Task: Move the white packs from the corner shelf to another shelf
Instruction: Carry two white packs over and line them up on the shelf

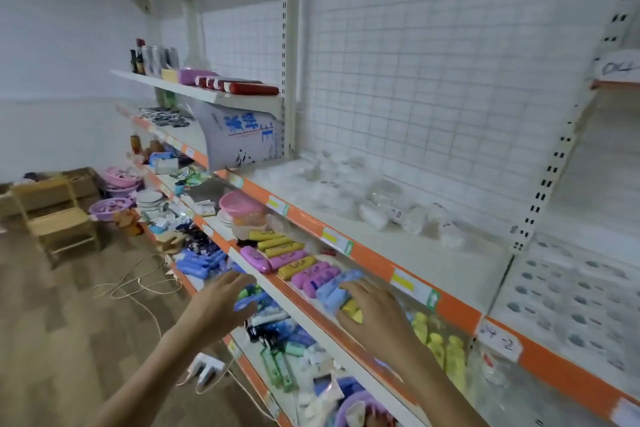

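Observation:
Both my hands reach out in front of a shop shelf unit and hold nothing. My left hand [221,302] hovers with straight fingers in front of the lower shelves. My right hand [372,314] lies with spread fingers over blue and yellow packs [337,295] on the second shelf. Clear and white packs [377,211] lie blurred on the upper orange-edged shelf [374,258], above and beyond both hands. A large white bag with blue print [242,135] leans at the left end of that shelf.
Pink and yellow soap cases [287,256] and a pink basket [240,204] fill the second shelf. Lower shelves hold blue packs and tubes. Further left, a high shelf carries bottles and red tubes [249,87]. A wooden chair [57,215], purple basins and cables sit on the floor.

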Motion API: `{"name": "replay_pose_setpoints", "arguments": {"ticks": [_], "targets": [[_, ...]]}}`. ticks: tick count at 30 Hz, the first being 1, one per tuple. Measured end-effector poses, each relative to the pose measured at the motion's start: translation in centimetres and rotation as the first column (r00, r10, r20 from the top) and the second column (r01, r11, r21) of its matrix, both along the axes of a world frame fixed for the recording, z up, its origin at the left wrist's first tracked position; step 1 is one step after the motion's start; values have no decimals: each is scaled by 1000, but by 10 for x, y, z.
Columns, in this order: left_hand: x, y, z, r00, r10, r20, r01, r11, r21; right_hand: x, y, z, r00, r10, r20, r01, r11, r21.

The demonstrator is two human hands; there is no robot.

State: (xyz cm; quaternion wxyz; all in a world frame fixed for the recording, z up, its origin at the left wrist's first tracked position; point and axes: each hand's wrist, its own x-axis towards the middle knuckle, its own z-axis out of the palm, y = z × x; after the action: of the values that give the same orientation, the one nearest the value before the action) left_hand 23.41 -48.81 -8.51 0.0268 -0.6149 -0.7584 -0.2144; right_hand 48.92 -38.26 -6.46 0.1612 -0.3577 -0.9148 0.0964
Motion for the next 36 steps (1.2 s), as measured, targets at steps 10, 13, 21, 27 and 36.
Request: {"name": "replay_pose_setpoints", "arguments": {"ticks": [10,13,21,27,36], "targets": [[-131,38,12,1000,-10,-14,9,1000,-8,-145,34,13,1000,20,3,-20,1000,-13],[-155,65,19,999,-47,1,47,999,14,-170,58,24,1000,12,4,-12,1000,27],[-205,174,40,983,-182,30,175,973,150,-217,165,52,995,-77,-70,85,988,126],[-245,296,62,966,-258,-10,257,958,124,-233,267,75,976,-179,-123,196,971,137],[-288,446,86,950,-311,-37,312,950,27,-275,391,87,968,-242,-68,246,968,52]]}}
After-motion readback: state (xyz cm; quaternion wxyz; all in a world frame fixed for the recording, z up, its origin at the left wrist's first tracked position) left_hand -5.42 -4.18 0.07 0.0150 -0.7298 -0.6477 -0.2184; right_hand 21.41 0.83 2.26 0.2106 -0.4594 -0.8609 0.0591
